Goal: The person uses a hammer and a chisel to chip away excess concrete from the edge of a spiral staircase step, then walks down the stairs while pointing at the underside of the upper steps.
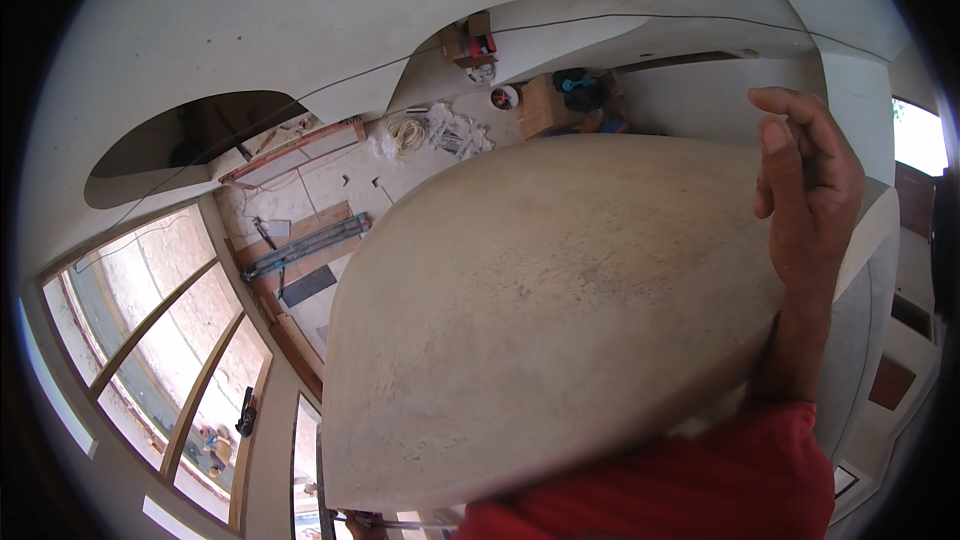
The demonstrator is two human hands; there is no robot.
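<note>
A broad, curved plastered surface in grey-beige fills the middle of the view, with rough, pitted patches near its centre. My right hand is raised over its right edge, the palm turned left. Its fingers are loosely bent and apart, the thumb stands up, and nothing shows between them. My right forearm comes up out of a red sleeve that crosses the surface's lower edge. A small brownish shape beside a metal bar at the bottom edge may be part of my left hand; its fingers cannot be made out.
Far below lies a floor with a coil of pale rope, plastic sheeting, a cardboard box, a bucket and long metal bars. A cable runs along the white wall. Framed windows stand at left.
</note>
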